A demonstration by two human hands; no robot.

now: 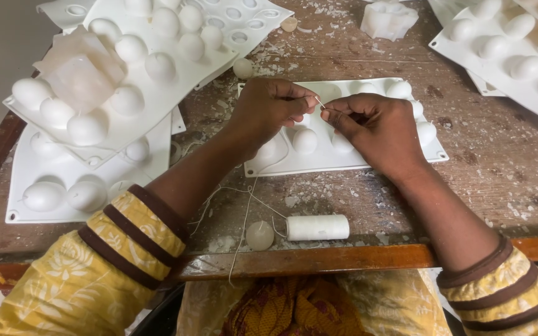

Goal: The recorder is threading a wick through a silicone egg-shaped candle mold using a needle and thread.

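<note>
My left hand (270, 110) and my right hand (375, 129) meet over a white silicone mould tray (434, 152) with rounded egg-shaped bumps. Both pinch a thin white thread (320, 103) between fingertips, just above the tray. The thread trails down across the table to a white spool (317, 227) lying near the front edge. A small round white wax ball (259, 235) with a wick sits just left of the spool.
More white mould trays (132, 87) are stacked at the left, with a translucent block (82, 71) on top. Further trays (512, 50) lie at the right and a wax lump (387, 18) at the back. Wax flakes litter the wooden table (499, 162).
</note>
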